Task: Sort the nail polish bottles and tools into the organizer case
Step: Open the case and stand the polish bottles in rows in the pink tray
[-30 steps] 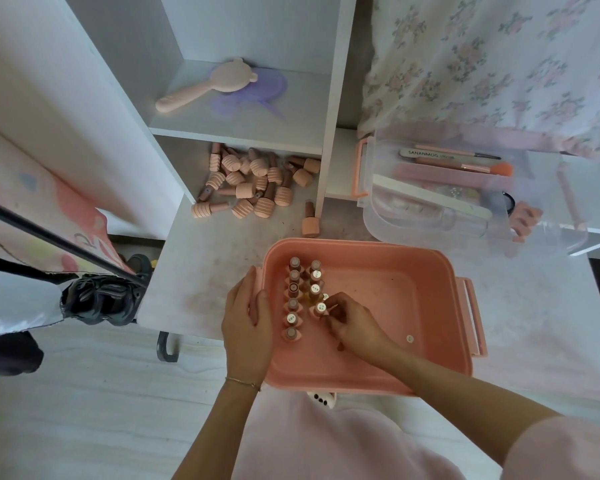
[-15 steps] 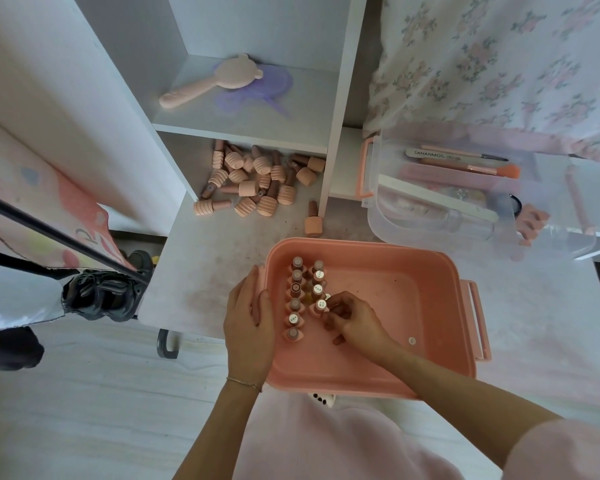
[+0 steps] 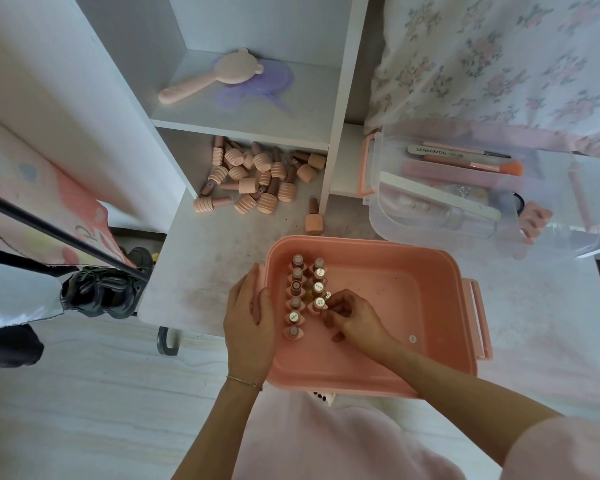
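A: Nail polish bottles (image 3: 306, 295) — where do they stand?
B: Upright in two short rows at the left end of the pink organizer case (image 3: 430, 306), caps up. The case sits on the white tabletop (image 3: 201, 271).
A: And the hands?
B: The left hand (image 3: 248, 323) rests on the case's left rim, fingers straight and relaxed. The right hand (image 3: 354, 320) is inside the case, fingers curled and pinching one bottle at the near end of the right-hand row.
A: Other containers?
B: A clear tray (image 3: 465, 199), behind the case to the right, holds a nail file (image 3: 440, 151), an orange-tipped brush (image 3: 485, 165) and a white buffer strip (image 3: 444, 199).
A: Loose stock?
B: A heap of bottles (image 3: 257, 178) lies on its sides under the shelf; a single bottle (image 3: 313, 218) stands just behind the case.
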### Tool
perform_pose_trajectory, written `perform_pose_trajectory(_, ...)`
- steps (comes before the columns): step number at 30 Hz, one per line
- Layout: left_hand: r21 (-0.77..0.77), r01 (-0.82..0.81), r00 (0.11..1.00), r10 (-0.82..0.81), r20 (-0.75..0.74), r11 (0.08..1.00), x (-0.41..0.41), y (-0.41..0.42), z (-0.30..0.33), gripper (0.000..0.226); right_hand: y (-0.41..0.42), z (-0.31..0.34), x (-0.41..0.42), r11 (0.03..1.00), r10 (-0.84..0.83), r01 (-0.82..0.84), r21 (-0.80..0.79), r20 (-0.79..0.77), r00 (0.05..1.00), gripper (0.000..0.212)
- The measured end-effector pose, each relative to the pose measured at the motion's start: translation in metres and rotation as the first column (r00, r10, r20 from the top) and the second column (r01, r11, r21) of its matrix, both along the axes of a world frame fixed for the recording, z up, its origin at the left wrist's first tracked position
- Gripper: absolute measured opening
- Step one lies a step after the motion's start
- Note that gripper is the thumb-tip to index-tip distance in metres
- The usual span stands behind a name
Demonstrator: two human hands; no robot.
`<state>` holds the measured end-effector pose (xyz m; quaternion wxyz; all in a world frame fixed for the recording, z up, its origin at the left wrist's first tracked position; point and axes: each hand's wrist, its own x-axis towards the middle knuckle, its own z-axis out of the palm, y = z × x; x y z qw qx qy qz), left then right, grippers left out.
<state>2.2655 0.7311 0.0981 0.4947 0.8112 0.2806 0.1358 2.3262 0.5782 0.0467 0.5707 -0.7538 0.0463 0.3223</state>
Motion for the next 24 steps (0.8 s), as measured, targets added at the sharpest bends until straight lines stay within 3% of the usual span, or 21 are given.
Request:
perform_pose_trajectory(15, -0.001, 0.006, 1.000, -0.006, -0.007, 1.000, -0.001, 0.001, -0.001, 0.038, -0.001, 0.002, 0.000, 1.000, -0.025, 0.025, -0.018, -0.010, 1.000, 0.019)
perform_pose_trajectory(20, -0.020, 0.002, 1.000, -0.003, -0.022, 1.000, 0.000, 0.000, 0.001, 0.039, -0.012, 0.014, 0.003, 0.965, 0.131, -0.090, -0.248, 0.152, 0.980, 0.013)
perform_pose_trajectory(24, -0.047, 0.019, 0.999, -0.021, -0.042, 0.999, 0.000, 0.004, 0.004, 0.038, -0.023, 0.039, 0.004, 0.941, 0.226, -0.141, -0.306, 0.262, 0.938, 0.005)
